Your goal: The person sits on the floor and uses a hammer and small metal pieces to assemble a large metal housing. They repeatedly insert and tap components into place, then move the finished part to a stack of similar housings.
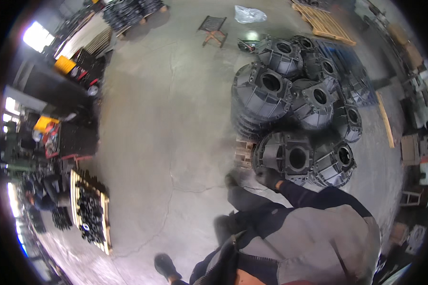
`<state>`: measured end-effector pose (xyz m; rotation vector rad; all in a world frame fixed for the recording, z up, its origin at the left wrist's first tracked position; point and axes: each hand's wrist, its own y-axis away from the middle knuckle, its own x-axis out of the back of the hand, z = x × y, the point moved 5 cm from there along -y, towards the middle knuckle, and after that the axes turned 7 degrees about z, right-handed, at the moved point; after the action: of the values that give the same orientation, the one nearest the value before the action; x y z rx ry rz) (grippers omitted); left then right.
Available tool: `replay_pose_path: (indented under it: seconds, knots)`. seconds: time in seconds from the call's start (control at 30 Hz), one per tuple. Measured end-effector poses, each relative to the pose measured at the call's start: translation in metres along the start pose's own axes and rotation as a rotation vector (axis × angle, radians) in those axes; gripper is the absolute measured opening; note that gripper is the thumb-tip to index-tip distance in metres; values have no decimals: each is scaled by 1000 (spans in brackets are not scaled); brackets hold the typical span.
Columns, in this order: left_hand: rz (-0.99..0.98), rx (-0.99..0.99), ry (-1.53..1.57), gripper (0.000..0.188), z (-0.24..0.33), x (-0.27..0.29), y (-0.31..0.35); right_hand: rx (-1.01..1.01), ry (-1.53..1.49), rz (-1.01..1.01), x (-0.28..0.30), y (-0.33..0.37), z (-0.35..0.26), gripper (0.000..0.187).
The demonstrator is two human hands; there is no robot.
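My right hand, in a dark glove, is beside the lower left of a dark grey cast-metal housing. Whether it touches the casting is unclear, and its fingers blend into the dark shapes there. My left hand, also in a dark glove, hangs over the concrete floor at the lower edge, away from any part. Its fingers are blurred, and I see no object in it. A second housing sits just right of the nearest one. Behind these, several more flanged, bell-shaped housings with round openings are stacked and grouped.
A wooden pallet shows under the housings. To the left, another pallet carries small dark parts, with a person beyond it. A folding stool and clear plastic sheet are far ahead. A plank lies at right.
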<state>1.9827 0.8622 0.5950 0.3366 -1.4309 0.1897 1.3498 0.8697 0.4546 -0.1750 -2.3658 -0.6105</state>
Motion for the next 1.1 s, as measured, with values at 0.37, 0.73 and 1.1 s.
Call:
replay_pose_path:
  seconds: [0.37,0.73,1.1]
  knots:
    - [-453,-206,-401,20,140,-109,-272,-36,-197,676,141,-319,-150,19]
    - [-88,-620,197,20,548,38,-749,-530,-455,698,143,-431,-127,28]
    - [-376,-649,-869,31,709,-89,-850,-431,-419,819,313,-685,-105,18]
